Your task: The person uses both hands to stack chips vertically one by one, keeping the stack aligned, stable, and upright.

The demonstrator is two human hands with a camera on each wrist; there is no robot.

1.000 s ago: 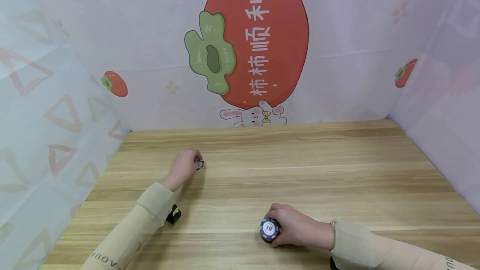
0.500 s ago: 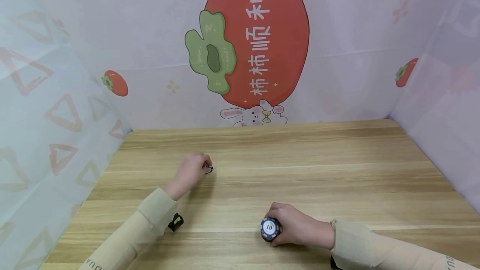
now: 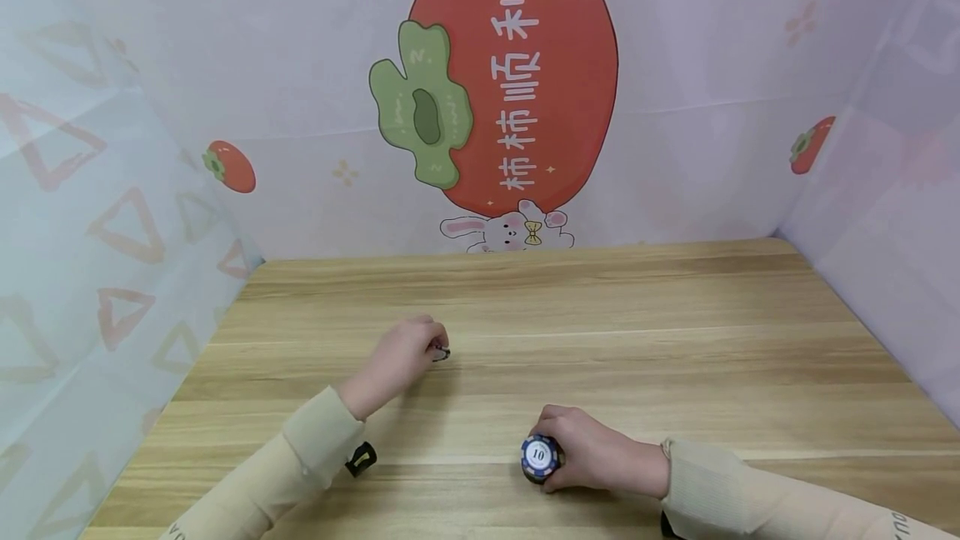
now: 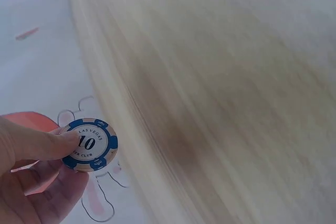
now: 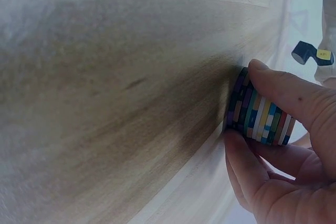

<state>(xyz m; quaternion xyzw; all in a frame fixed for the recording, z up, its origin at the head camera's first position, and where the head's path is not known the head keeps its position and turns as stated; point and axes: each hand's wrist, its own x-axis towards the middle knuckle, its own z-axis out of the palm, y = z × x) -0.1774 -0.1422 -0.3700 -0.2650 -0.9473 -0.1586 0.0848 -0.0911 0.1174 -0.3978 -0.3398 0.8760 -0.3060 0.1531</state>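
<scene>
Between thumb and fingers my left hand (image 3: 408, 352) pinches a single poker chip (image 4: 90, 145), blue and tan with a white centre marked 10. In the head view this hand is above the table, left of centre. My right hand (image 3: 592, 448) grips a stack of poker chips (image 5: 261, 109) around its sides, thumb on one side and fingers on the other. The stack has several layers in mixed colours, standing upright at the table surface. Its top chip (image 3: 539, 457) is blue and white and also reads 10.
The wooden table (image 3: 675, 340) meets a printed backdrop (image 3: 675, 148) at its far edge, with side panels left and right. A small black wrist device (image 3: 362, 458) with a yellow mark sits at the left cuff.
My left hand has moved right and nearer to me with the poker chip, drawing closer to the stack. The right hand and its stack stay in place.
</scene>
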